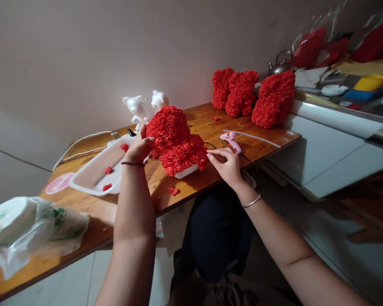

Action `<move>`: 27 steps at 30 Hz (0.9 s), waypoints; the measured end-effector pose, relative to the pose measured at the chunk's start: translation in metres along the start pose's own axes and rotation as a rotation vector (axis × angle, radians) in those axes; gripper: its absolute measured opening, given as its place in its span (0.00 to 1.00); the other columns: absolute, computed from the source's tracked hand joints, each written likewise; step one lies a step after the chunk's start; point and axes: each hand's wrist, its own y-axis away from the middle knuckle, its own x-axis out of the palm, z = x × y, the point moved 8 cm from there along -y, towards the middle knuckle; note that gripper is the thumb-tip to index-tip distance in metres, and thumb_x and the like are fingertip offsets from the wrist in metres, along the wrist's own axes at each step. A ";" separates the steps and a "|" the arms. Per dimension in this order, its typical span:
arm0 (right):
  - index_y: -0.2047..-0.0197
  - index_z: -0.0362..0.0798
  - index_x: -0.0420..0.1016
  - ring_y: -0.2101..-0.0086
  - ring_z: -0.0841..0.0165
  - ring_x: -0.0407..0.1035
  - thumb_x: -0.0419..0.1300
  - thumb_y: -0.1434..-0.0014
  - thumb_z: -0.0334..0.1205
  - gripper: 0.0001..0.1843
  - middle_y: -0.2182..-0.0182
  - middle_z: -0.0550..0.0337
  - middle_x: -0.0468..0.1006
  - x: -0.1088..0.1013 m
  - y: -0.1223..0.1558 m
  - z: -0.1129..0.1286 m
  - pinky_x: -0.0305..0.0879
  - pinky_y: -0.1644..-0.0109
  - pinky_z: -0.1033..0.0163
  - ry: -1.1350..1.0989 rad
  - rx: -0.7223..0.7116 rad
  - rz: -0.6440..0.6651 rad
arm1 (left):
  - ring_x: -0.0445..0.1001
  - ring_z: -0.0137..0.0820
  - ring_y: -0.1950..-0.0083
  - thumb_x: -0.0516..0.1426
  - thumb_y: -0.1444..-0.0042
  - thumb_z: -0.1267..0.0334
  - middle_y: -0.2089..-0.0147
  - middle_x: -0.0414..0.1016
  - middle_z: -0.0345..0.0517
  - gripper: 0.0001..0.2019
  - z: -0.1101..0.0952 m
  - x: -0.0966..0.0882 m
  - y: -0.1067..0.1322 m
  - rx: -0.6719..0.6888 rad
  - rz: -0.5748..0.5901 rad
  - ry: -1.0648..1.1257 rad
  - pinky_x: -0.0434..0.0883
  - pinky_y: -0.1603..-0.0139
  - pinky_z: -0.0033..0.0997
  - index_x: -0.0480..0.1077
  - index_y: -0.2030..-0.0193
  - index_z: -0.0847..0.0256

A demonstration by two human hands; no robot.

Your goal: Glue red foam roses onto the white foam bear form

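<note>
A teddy bear covered in red foam roses [169, 131] is tilted over the table's front edge, a patch of white foam showing at its underside. My left hand [138, 146] grips it from the left side, the thumb in front and the other fingers partly hidden behind. At the bear's right edge, my right hand [226, 165] has its thumb and forefinger pinched together against the roses. Whatever is between those fingertips is too small to make out. A few loose red roses [173, 191] lie below the bear. Just beyond my right hand rests a pink glue gun [231, 141].
Left of the bear, a white plastic basin [95, 172] holds a few loose roses. White foam bears [136, 106] stand behind it. Three finished rose bears [241, 93] line the back right. A plastic-wrapped bundle [35, 225] sits front left, and a white strip [252, 137] crosses the wooden table [198, 117].
</note>
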 end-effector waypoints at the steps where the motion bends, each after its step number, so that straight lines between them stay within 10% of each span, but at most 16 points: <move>1: 0.59 0.52 0.86 0.59 0.62 0.77 0.66 0.38 0.42 0.07 0.61 0.58 0.86 0.000 0.001 0.002 0.72 0.48 0.54 -0.006 0.002 0.000 | 0.74 0.42 0.46 0.63 0.56 0.56 0.43 0.74 0.49 0.27 0.000 0.001 0.001 -0.005 0.003 0.049 0.71 0.48 0.40 0.63 0.48 0.56; 19: 0.60 0.54 0.86 0.59 0.62 0.73 0.66 0.36 0.42 0.06 0.61 0.62 0.86 0.026 0.007 0.017 0.64 0.49 0.52 0.194 -0.097 0.159 | 0.66 0.50 0.33 0.68 0.61 0.43 0.31 0.66 0.43 0.39 -0.005 0.011 0.000 0.013 0.067 -0.033 0.69 0.35 0.56 0.64 0.41 0.51; 27: 0.54 0.54 0.85 0.57 0.63 0.76 0.61 0.32 0.46 0.12 0.58 0.59 0.86 0.001 0.002 0.017 0.69 0.48 0.54 0.043 -0.078 0.066 | 0.68 0.48 0.37 0.63 0.59 0.42 0.33 0.68 0.43 0.40 0.001 0.006 -0.001 -0.034 0.036 -0.099 0.70 0.42 0.53 0.61 0.39 0.52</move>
